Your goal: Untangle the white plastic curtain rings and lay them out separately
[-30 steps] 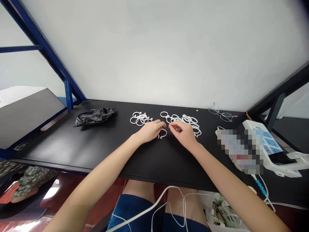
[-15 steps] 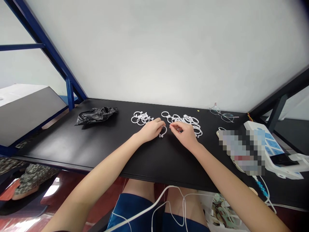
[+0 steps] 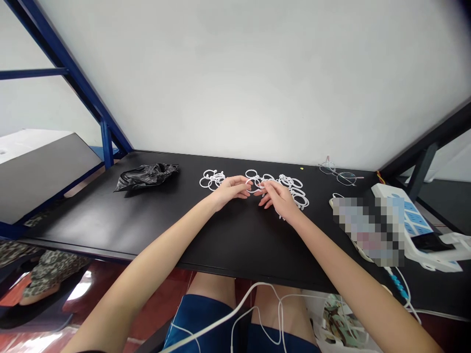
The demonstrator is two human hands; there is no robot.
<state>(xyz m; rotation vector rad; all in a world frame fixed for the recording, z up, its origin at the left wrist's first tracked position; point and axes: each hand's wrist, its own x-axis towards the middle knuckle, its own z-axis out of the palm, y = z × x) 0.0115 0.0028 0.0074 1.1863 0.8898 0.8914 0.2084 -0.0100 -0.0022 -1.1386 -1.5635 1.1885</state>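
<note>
Bag [image 3: 147,176] on counter [image 3: 228,245], L side. L ring pile [image 3: 213,180] R of bag, just behind & L of L hand [image 3: 232,190]. R ring pile [image 3: 292,184] behind R hand [image 3: 277,198]. Single ring [image 3: 253,191] btwn hands. Glasses [image 3: 334,171] R of piles, nr wall [image 3: 235,83]. Phone [image 3: 364,230] in front of glasses; power strip [image 3: 415,223] R of phone. Box [image 3: 47,171] L of counter.

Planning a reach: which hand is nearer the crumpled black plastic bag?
Left. The left hand is to the right of the black bag, not touching it; the right hand is farther right.
</note>
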